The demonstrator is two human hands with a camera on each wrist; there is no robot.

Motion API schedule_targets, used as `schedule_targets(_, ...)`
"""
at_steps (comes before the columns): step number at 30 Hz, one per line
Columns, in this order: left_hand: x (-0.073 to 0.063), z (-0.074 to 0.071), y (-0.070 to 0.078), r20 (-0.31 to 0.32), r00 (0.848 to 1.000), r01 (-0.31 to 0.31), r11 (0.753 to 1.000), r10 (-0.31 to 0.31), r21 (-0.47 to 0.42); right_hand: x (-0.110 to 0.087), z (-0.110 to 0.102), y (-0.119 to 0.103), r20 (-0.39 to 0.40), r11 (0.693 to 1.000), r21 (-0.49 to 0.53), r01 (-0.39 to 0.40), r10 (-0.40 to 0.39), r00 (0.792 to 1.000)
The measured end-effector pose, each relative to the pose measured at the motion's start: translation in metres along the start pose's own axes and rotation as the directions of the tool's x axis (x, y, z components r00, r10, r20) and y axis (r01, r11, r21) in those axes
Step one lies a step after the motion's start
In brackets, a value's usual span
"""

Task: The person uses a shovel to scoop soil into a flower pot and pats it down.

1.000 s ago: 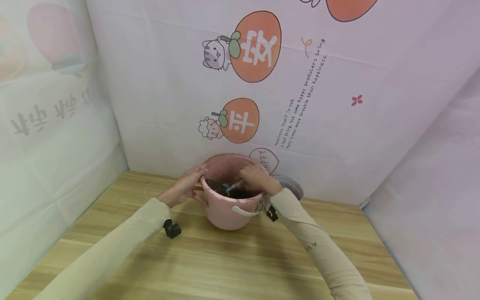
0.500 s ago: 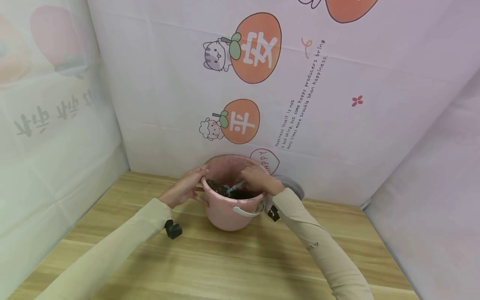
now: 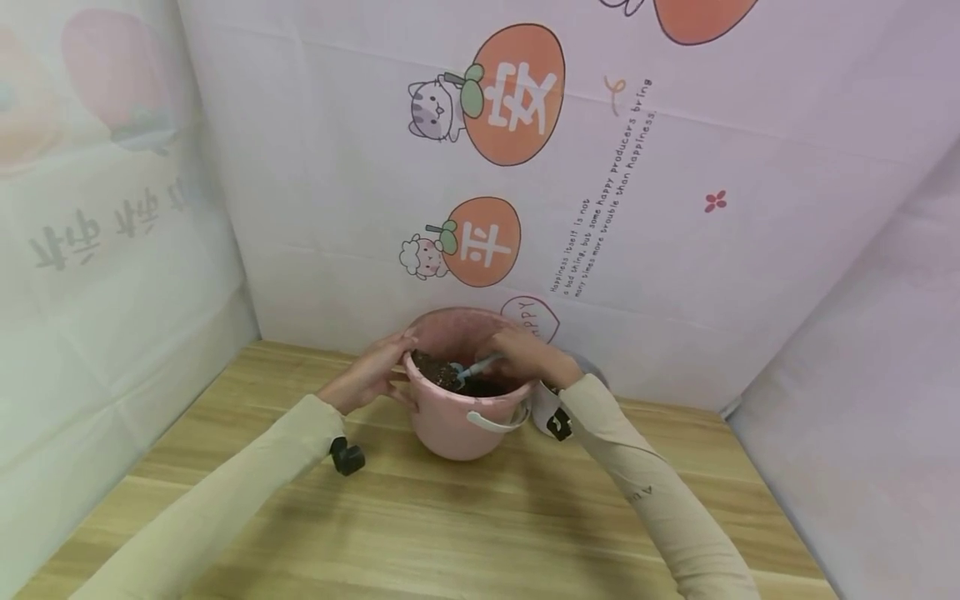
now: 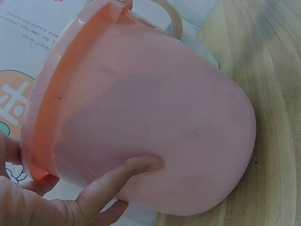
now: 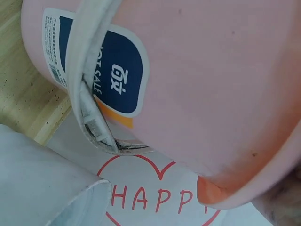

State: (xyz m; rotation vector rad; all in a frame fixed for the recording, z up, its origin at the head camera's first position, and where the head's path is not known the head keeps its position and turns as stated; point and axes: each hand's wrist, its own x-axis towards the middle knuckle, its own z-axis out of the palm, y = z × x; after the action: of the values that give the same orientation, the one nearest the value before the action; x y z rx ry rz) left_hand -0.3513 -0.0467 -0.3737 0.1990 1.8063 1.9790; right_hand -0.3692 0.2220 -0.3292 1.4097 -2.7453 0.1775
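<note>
On the far wall cloth (image 3: 360,183), two printed orange fruits carry white Chinese characters turned sideways: 安 on the upper fruit (image 3: 517,96), 平 on the lower fruit (image 3: 489,243). Slanting text to their right: "Happiness itself is not a bad thing, but some happy producers bring many times more trouble than happiness." A red heart (image 5: 160,181) reads "HAPPY". The pink bucket's (image 3: 450,429) blue label (image 5: 124,70) shows "OT SALE"; its small print is unreadable.

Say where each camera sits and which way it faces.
Head: worn there, faces forward and down into the pink bucket; left hand, right hand, sleeves show.
Left wrist: worn there, faces the bucket's side; left fingers show.
Right wrist: worn there, faces the bucket's label; perhaps a hand sliver.
Both wrist views share bucket and handle.
</note>
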Motion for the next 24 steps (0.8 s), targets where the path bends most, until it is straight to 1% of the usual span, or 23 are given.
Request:
schedule_targets(6,0.000,0.002,0.001,0.006,1.000,-0.006,1.000,0.006,-0.003,-0.004,-0.003,-0.002,-0.004,0.998,-0.019,-0.054,0.053,0.999)
schedule_targets(16,-0.003,0.001,0.000,0.005,1.000,-0.007,1.000,0.007,-0.012,-0.016,-0.017,-0.002,-0.066,0.990,-0.045,-0.131,0.128,0.990)
schedule_targets(21,-0.002,0.001,0.001,-0.003,1.000,-0.005,1.000,0.005,-0.009,-0.021,-0.020,-0.002,-0.088,0.987,-0.051,-0.152,0.148,0.985)
schedule_targets(24,-0.001,0.002,0.001,-0.008,1.000,-0.002,1.000,0.002,-0.011,-0.023,-0.019,0.000,-0.104,0.989,-0.031,-0.145,0.141,0.985)
